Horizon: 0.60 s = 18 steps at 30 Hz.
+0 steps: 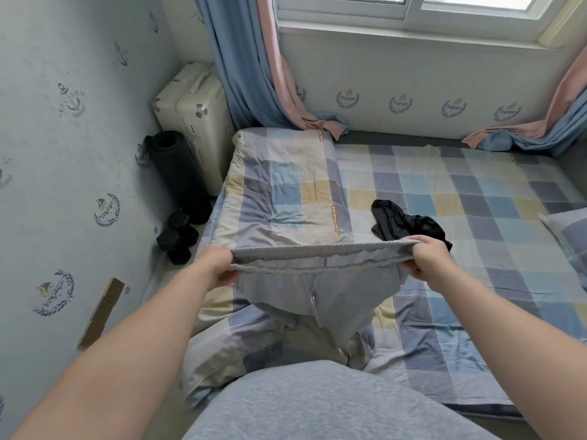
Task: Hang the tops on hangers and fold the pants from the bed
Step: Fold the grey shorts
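1. Head view (the only view). The left hand (219, 268) and right hand (428, 262) each grip one end of the elastic waistband of the light grey jersey pants (317, 281). The fingers are curled round the band, which is pulled taut and level between them.
2. Position: the light grey jersey pants hang from both hands over the near part of the bed with the blue-and-yellow checked sheet (476, 217). The legs droop and bunch on the bedding close to the person's body.
3. A crumpled black shiny garment (403, 223) lies on the sheet just beyond the right hand, not held. Cannot tell whether it is a top or pants.
4. Progress (judgement): the pants are picked up and spread but not yet folded. No hanger, hung top or folded pile is in view. The black garment is still to be dealt with.
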Motion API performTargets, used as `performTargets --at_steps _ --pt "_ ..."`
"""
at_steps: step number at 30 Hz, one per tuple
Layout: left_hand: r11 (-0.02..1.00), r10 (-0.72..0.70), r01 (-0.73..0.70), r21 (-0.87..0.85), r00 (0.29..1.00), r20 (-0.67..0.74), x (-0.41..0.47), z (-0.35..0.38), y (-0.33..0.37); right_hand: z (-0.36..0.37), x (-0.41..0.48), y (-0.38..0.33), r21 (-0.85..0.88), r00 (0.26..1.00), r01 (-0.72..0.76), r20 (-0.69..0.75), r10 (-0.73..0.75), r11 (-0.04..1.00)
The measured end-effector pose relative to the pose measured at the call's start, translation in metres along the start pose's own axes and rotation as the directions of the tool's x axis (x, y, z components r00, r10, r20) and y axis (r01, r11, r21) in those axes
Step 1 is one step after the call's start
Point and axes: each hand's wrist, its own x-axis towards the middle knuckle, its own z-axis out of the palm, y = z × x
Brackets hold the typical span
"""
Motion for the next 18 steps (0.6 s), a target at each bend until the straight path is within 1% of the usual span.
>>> performTargets --at_steps 3,5,7,8,12,13,15,16,18 --pt "0.980 -0.062 0.085 -0.178 0.990 0.129 -0.008 -0.004 0.017 -0.006 -0.005 -0.019 0.195 0.992 0.009 0.119 -0.032 0.981" --pt "0.950 -0.064 0.115 -0.291 0.982 0.178 -0.012 -0.008 0.031 -0.013 -0.009 -0.034 0.287 0.977 -0.002 0.206 -0.060 0.958" --pt "0.913 -0.009 0.095 -0.397 0.977 0.211 -0.017 -0.011 0.047 -0.018 -0.014 -0.050 0.370 0.953 -0.025 0.291 -0.090 0.929" --pt "0.888 0.031 0.077 -0.453 0.974 0.224 -0.021 -0.012 0.056 -0.020 -0.016 -0.057 0.416 0.946 -0.034 0.307 -0.106 0.909" --pt "0.745 0.207 0.014 -0.666 0.945 0.252 -0.043 -0.009 0.083 -0.023 -0.026 -0.080 0.595 0.923 -0.026 0.323 -0.210 0.804" --pt "0.726 0.248 -0.010 -0.688 0.937 0.247 -0.048 -0.006 0.087 -0.023 -0.028 -0.083 0.614 0.909 -0.015 0.337 -0.245 0.789" --pt "0.721 0.329 -0.079 -0.688 0.913 0.240 -0.055 -0.002 0.094 -0.023 -0.031 -0.089 0.627 0.888 0.025 0.344 -0.305 0.779" --pt "0.731 0.376 -0.131 -0.670 0.896 0.235 -0.057 0.000 0.096 -0.023 -0.031 -0.091 0.629 0.887 0.051 0.328 -0.325 0.776" --pt "0.738 0.486 -0.281 -0.613 0.852 0.196 -0.059 0.003 0.097 -0.021 -0.031 -0.094 0.621 0.903 0.112 0.262 -0.341 0.775"
